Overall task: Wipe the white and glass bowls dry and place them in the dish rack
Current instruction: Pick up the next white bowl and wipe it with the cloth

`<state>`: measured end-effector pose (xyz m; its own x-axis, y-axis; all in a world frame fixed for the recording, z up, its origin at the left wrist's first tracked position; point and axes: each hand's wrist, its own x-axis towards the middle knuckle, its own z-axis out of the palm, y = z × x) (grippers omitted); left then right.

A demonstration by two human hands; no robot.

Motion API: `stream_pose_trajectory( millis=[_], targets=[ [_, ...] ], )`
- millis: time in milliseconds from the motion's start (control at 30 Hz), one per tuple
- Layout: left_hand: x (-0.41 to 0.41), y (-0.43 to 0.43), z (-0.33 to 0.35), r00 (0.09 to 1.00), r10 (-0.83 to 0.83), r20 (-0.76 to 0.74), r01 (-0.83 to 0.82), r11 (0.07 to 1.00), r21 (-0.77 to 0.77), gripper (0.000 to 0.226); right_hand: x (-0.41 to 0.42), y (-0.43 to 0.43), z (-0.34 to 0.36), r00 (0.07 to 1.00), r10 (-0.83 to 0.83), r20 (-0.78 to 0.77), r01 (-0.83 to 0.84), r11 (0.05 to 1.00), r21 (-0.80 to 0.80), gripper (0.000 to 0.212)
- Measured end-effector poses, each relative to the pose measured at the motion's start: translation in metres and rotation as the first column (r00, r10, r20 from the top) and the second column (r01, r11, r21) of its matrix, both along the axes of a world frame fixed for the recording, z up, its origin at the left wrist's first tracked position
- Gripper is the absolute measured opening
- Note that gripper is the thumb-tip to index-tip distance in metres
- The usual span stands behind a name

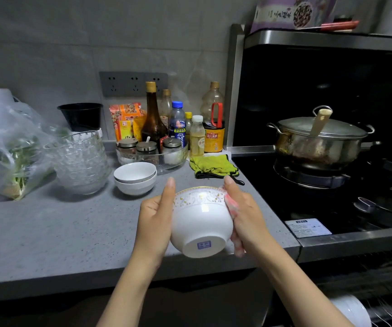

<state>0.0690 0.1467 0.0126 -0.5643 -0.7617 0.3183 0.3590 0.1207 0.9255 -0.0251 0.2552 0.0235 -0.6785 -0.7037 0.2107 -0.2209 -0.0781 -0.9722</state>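
a: what could slip here? left hand (153, 223) curls round the bowl (201, 223), thumb up at the rim. right hand (247, 215) grips a pink cloth (231, 204) against its other side. it's held tilted above the counter (48, 232), base toward us.
b: wet glaze plus a loose grip and it drops. glass bowls (79, 161) and two nested white bowls (135, 178) look empty. rack (391, 310) low right holds a white dish (350, 308).

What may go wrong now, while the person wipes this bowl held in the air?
The patterned white bowl is held tilted near the counter edge, gripped only by the left hand and, through the cloth, the right hand; if wet, it might slip and break.
The tall stack of glass bowls stands close to the white bowls; a careless reach could knock it.
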Motion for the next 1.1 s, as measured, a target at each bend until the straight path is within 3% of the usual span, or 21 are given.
stream_pose_trajectory(
  millis=[100, 200, 267, 333, 400, 467, 567, 600, 667, 733, 767, 800, 867, 933, 967, 1033, 1067, 1100],
  targets=[
    [0.004, -0.003, 0.006, 0.996, 0.011, 0.089, 0.011, 0.970, -0.243, 0.080, 0.000, 0.001, 0.010, 0.998, 0.030, -0.062, -0.034, 0.997, -0.076, 0.066],
    [0.002, 0.000, 0.012, 0.977, 0.074, 0.200, 0.034, 0.873, -0.486, 0.075, -0.002, -0.006, 0.007, 0.952, 0.029, -0.304, -0.051, 0.997, -0.063, 0.062],
    [-0.003, 0.004, 0.014, 0.962, 0.158, 0.223, 0.010, 0.794, -0.608, 0.076, -0.004, -0.010, 0.003, 0.881, -0.030, -0.472, 0.032, 0.999, -0.003, 0.059],
    [-0.005, 0.005, 0.013, 0.961, 0.215, 0.173, -0.051, 0.756, -0.653, 0.071, -0.003, -0.012, 0.001, 0.860, -0.082, -0.503, 0.073, 0.997, -0.038, 0.058],
    [-0.005, 0.006, 0.010, 0.970, 0.207, 0.127, -0.099, 0.815, -0.571, 0.068, -0.003, -0.011, -0.004, 0.919, -0.090, -0.385, 0.043, 0.991, -0.127, 0.057],
    [-0.006, 0.006, 0.007, 0.984, 0.169, 0.056, -0.140, 0.930, -0.340, 0.068, -0.001, -0.010, -0.010, 0.960, -0.059, -0.272, 0.022, 0.990, -0.137, 0.052],
    [-0.014, 0.007, 0.001, 0.971, 0.238, -0.009, -0.238, 0.968, -0.084, 0.057, 0.011, -0.009, -0.021, 0.919, -0.109, -0.380, 0.069, 0.991, -0.117, 0.056],
    [-0.017, 0.009, -0.001, 0.961, 0.277, -0.016, -0.277, 0.959, -0.059, 0.056, 0.017, -0.010, -0.022, 0.868, -0.145, -0.475, 0.106, 0.988, -0.109, 0.055],
    [-0.022, 0.014, -0.004, 0.942, 0.334, -0.031, -0.335, 0.941, -0.044, 0.057, 0.028, -0.014, -0.024, 0.677, -0.223, -0.701, 0.205, 0.972, -0.112, 0.056],
    [-0.024, 0.018, -0.007, 0.939, 0.340, -0.044, -0.342, 0.939, -0.033, 0.060, 0.029, -0.018, -0.027, 0.530, -0.280, -0.800, 0.272, 0.950, -0.152, 0.057],
    [-0.023, 0.020, -0.007, 0.940, 0.339, -0.036, -0.340, 0.940, -0.034, 0.063, 0.026, -0.018, -0.026, 0.555, -0.287, -0.781, 0.257, 0.952, -0.167, 0.056],
    [-0.023, 0.021, -0.006, 0.943, 0.333, -0.030, -0.333, 0.942, -0.025, 0.067, 0.022, -0.017, -0.024, 0.662, -0.269, -0.699, 0.210, 0.962, -0.172, 0.053],
    [-0.021, 0.020, -0.004, 0.951, 0.306, -0.041, -0.303, 0.951, 0.057, 0.069, 0.012, -0.017, -0.021, 0.920, -0.157, -0.358, 0.085, 0.974, -0.210, 0.044],
    [-0.020, 0.017, -0.002, 0.959, 0.280, -0.036, -0.274, 0.955, 0.116, 0.063, 0.006, -0.018, -0.023, 0.992, -0.069, -0.110, 0.040, 0.968, -0.250, 0.040],
    [-0.020, 0.016, -0.002, 0.962, 0.273, -0.030, -0.268, 0.956, 0.121, 0.058, 0.008, -0.017, -0.024, 0.991, -0.068, -0.112, 0.037, 0.966, -0.257, 0.039],
    [-0.020, 0.015, -0.001, 0.956, 0.290, -0.040, -0.285, 0.954, 0.096, 0.051, 0.018, -0.018, -0.025, 0.952, -0.115, -0.283, 0.047, 0.970, -0.239, 0.038],
    [-0.020, 0.016, -0.001, 0.950, 0.308, -0.043, -0.306, 0.951, 0.052, 0.055, 0.022, -0.018, -0.025, 0.869, -0.182, -0.460, 0.096, 0.974, -0.203, 0.039],
    [-0.020, 0.017, -0.001, 0.947, 0.319, -0.046, -0.319, 0.948, 0.002, 0.060, 0.024, -0.019, -0.025, 0.727, -0.246, -0.641, 0.169, 0.969, -0.181, 0.042]
  ],
)
